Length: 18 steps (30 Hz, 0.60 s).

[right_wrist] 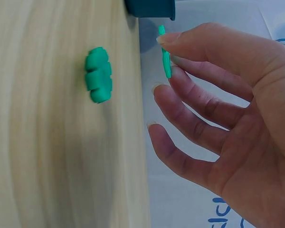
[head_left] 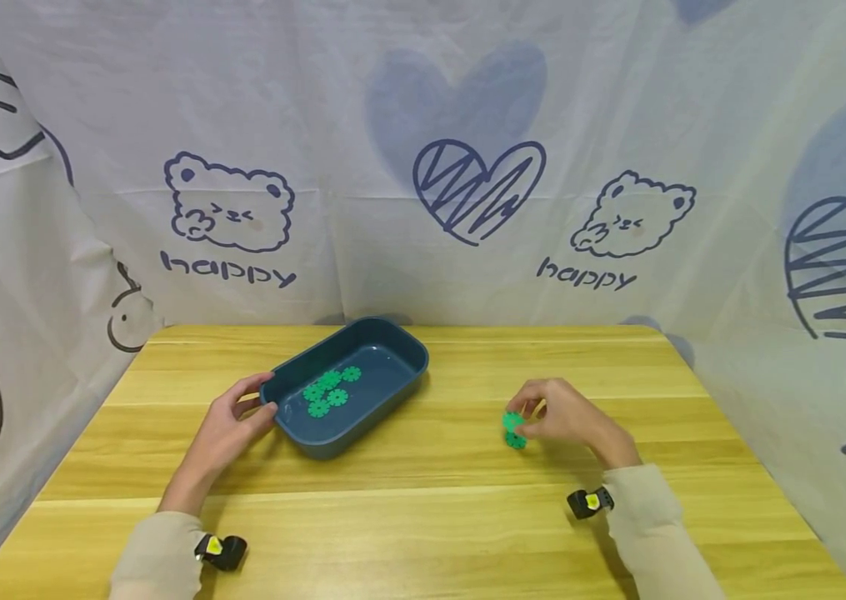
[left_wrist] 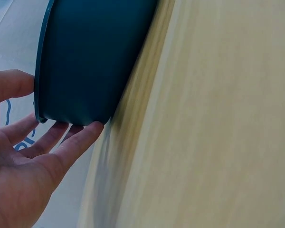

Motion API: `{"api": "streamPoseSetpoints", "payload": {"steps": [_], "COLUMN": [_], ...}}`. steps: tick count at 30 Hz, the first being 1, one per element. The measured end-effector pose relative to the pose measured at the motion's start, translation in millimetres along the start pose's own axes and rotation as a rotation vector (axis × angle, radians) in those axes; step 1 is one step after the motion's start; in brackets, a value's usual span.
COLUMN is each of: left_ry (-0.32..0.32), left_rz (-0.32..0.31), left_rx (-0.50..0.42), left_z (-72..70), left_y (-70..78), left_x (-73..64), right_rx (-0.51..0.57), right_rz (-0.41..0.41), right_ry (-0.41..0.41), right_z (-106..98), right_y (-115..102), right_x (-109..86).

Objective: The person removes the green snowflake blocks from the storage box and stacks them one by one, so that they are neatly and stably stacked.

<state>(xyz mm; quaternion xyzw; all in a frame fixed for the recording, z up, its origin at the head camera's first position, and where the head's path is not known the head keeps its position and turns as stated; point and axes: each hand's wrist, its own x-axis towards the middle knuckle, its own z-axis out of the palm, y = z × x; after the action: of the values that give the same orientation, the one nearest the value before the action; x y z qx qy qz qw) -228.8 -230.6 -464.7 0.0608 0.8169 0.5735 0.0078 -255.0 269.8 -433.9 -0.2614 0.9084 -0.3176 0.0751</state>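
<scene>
Right grip (head_left: 559, 414) pinching near-level green disc (right_wrist: 166, 64), left grip (head_left: 229, 423) spread against bin (head_left: 381, 379), long axis slanting far-right

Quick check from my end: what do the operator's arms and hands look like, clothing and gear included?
The left hand and right hand are bare, with no gloves or rings visible. Plain light beige sleeves, left sleeve and right sleeve, cover the forearms. At each cuff sits a small black device with a yellow mark; no cables show.
</scene>
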Motion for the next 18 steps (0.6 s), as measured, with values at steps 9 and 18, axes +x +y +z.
{"api": "streamPoseSetpoints", "payload": {"steps": [9,18], "left_ry": [-0.004,-0.005], "left_rz": [0.000,0.005], "left_rx": [-0.010,-0.021], "left_z": [0.4,0.2], "left_y": [-0.9,-1.6], "left_x": [0.3,0.2], "right_rx": [-0.032,-0.046], "right_rz": [0.011,0.038], "right_ry": [0.003,0.020], "right_z": [8,18], "right_y": [8,15], "right_x": [-4.1,-7.3]}}
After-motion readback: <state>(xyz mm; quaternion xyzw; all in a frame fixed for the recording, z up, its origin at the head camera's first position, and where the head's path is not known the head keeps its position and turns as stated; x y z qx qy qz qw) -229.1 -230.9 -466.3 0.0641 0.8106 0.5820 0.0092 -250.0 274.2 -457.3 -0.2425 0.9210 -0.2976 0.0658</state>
